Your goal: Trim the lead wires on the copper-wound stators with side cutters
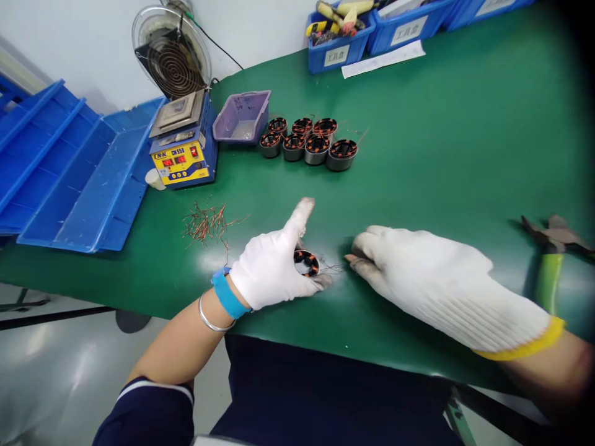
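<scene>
My left hand (272, 266), in a white glove with a blue cuff, grips a small round stator with copper windings (306, 262) near the front edge of the green table (418, 155); its index finger sticks out. My right hand (432, 279), in a white glove with a yellow cuff, lies just right of the stator with its fingertips pinched together on thin wire leads (333, 267) that run out of it.
Several wound stators (309, 142) stand grouped at mid-table. A heap of cut copper wire bits (207, 223) lies left. A blue-and-yellow solder pot (183, 145), a fan (171, 52), a purple tray (242, 116), blue bins (341, 37) and green-handled pliers (551, 248) surround them.
</scene>
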A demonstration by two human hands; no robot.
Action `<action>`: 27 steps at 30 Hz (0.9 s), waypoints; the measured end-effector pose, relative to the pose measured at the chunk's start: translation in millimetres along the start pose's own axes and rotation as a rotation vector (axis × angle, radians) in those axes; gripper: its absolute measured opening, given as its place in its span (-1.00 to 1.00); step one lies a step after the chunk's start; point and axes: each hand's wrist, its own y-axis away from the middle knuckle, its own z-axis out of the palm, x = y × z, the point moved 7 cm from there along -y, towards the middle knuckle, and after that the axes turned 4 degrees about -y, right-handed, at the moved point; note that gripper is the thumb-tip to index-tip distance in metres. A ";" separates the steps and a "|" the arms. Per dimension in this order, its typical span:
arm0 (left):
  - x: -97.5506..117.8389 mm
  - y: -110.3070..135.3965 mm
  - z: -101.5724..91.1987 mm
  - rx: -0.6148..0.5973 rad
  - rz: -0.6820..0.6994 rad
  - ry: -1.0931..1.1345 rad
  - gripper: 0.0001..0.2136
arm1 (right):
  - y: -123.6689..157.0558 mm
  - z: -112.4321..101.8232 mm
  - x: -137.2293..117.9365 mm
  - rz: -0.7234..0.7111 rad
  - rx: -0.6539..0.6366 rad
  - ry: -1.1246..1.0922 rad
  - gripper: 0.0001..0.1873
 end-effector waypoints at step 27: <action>11.0 2.6 3.8 0.111 0.235 0.055 -0.80 | -7.1 9.0 -4.4 -0.028 -0.275 -0.707 -0.64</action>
